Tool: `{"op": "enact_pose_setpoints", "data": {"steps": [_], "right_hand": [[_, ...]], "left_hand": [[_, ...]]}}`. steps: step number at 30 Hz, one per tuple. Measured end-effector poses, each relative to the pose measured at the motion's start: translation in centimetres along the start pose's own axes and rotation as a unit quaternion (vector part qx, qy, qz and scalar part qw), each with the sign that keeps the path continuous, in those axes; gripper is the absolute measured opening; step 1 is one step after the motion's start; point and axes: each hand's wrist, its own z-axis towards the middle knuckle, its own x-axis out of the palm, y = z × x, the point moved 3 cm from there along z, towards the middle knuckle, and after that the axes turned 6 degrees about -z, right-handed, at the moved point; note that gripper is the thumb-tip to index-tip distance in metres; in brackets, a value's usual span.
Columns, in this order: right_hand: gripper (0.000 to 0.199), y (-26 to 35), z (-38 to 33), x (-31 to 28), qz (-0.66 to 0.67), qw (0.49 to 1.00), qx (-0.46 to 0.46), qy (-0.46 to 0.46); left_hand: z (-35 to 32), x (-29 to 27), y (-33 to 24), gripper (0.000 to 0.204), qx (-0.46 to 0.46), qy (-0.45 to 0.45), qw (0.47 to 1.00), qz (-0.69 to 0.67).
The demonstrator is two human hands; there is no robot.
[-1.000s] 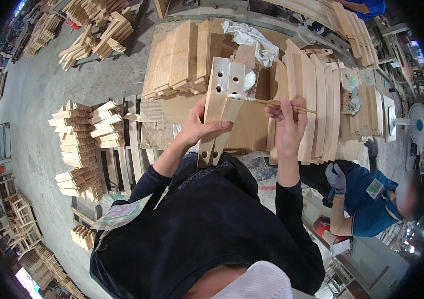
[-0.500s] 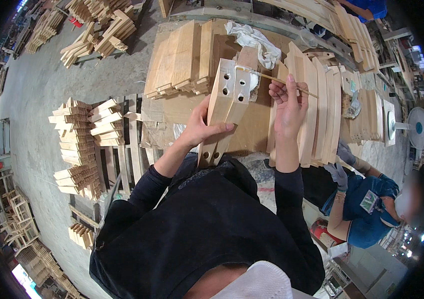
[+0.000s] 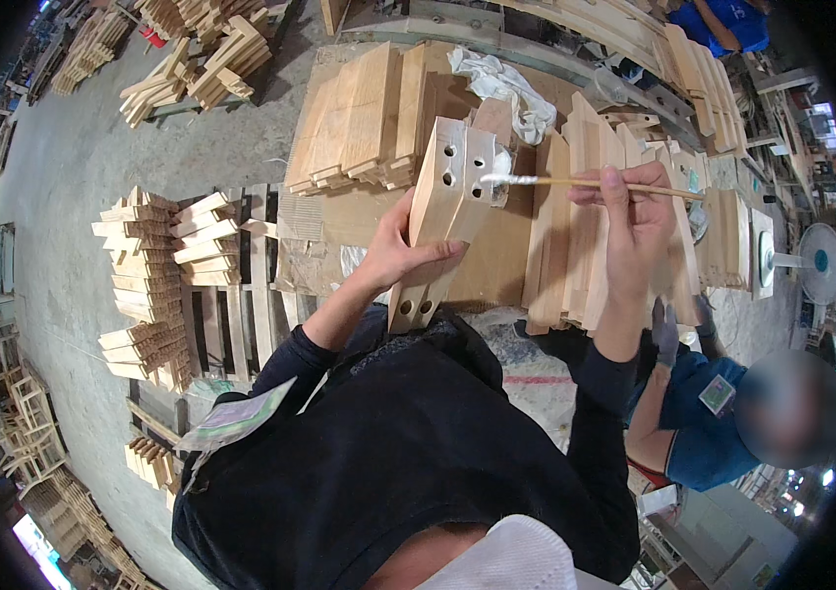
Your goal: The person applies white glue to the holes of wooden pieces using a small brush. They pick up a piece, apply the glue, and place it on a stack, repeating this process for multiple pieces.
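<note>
My left hand (image 3: 393, 258) is closed around a pair of pale wooden pieces (image 3: 437, 216) set side by side, thumb across their upper face. Their far ends show round drilled holes and a whitish smear; more holes show at the near ends. Between the fingers of my right hand (image 3: 634, 226) is a thin wooden stick (image 3: 565, 181), pointing left. White paste coats its tip, which is at the lower hole of the right-hand piece. Just behind that end are a brownish block (image 3: 493, 118) and a white paste-covered thing, partly hidden.
Stacked wooden parts stand on the cardboard (image 3: 324, 216) at left (image 3: 354, 118) and right (image 3: 580, 226). A white cloth (image 3: 506, 84) lies at the back. A gloved co-worker (image 3: 698, 413) is close on my right, near a white fan (image 3: 821, 261). Piled pallets (image 3: 231, 334) stand left.
My right hand has moved right, and the stick's tip has come down from the far edge to the lower right hole. My left hand keeps its grip. The co-worker has shifted.
</note>
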Motion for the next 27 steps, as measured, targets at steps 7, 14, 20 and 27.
{"op": "enact_pose_setpoints", "data": {"steps": [7,14,20,27], "right_hand": [[0.014,2.9,1.0,2.7,-0.191,0.968,-0.058,0.152],[0.014,3.6,2.3,3.2,-0.215,0.958,-0.042,0.188],[0.011,3.4,2.5,3.1,-0.158,0.971,-0.031,0.179],[0.009,4.1,3.4,2.1,-0.130,0.985,-0.054,0.103]], "left_hand": [[0.4,0.4,0.6,0.070,0.000,0.004,1.000,0.005],[0.2,0.7,0.2,0.071,0.003,-0.016,1.000,-0.021],[0.1,0.6,0.5,0.069,0.015,-0.016,1.000,-0.010],[0.2,1.0,0.1,0.069,0.007,-0.018,1.000,-0.007]]}}
